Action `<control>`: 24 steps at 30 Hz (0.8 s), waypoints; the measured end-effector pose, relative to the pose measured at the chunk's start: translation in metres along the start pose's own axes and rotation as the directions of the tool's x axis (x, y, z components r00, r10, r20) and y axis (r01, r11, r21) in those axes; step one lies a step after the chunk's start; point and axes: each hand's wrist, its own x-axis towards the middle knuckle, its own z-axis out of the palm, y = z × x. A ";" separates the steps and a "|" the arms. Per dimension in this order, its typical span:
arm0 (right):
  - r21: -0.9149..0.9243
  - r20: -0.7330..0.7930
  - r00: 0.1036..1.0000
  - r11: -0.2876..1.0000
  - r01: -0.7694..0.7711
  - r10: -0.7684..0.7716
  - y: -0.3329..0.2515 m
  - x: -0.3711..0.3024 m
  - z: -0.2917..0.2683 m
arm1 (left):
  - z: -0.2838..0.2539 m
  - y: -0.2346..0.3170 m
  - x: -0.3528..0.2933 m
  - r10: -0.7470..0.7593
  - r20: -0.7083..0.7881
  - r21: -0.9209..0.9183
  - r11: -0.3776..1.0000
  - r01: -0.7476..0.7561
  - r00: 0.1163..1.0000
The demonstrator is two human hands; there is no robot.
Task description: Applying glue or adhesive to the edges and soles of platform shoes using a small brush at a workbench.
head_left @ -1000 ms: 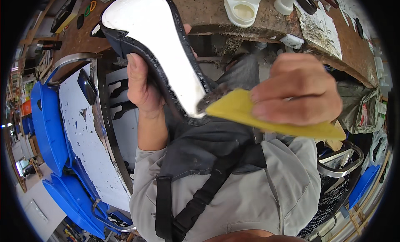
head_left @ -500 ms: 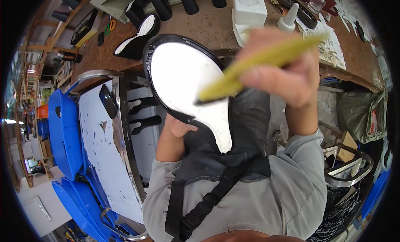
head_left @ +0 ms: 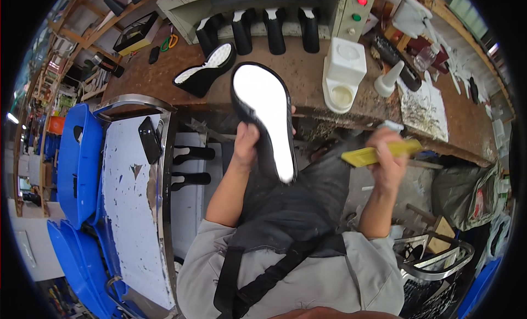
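Note:
My left hand point(head_left: 246, 140) is wrapped round a black wedge shoe sole point(head_left: 268, 124). The sole's white upper face is turned up toward me, its wide toe part away from me and its narrow heel end near my lap. A few of my fingertips show past its right edge. Off to the right, apart from the sole, my right hand point(head_left: 386, 154) grips a flat yellow brush point(head_left: 366, 154); its bristles are hard to make out. Another black wedge sole point(head_left: 207, 70) with a textured white face lies tilted on the workbench point(head_left: 148, 80), beyond my left hand.
Several black wedges point(head_left: 274, 34) stand inside a grey metal machine point(head_left: 351, 12) at the back. A white glue pot point(head_left: 341, 80) and a white nozzle bottle point(head_left: 388, 80) stand right of centre. On the left, a phone point(head_left: 149, 140) lies on a white-topped cart point(head_left: 129, 182) beside blue bins point(head_left: 81, 165).
The brush has come off the sole's white face and moved away to the right with my right hand. My left hand has shifted the sole farther off and turned it more upright.

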 end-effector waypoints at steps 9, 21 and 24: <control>-0.126 0.274 0.503 0.549 -0.826 0.820 0.139 -0.012 0.026 | -0.043 -0.091 0.034 -0.284 -0.276 -0.352 0.919 0.178 0.918; -0.482 0.358 0.552 0.655 -0.582 0.753 0.112 -0.008 0.051 | -0.031 -0.046 -0.082 0.095 -0.503 0.344 0.934 0.098 0.859; -0.464 0.333 0.634 0.706 -0.534 0.698 0.087 0.004 0.035 | -0.018 -0.020 -0.158 0.163 -0.620 0.469 0.861 0.195 0.768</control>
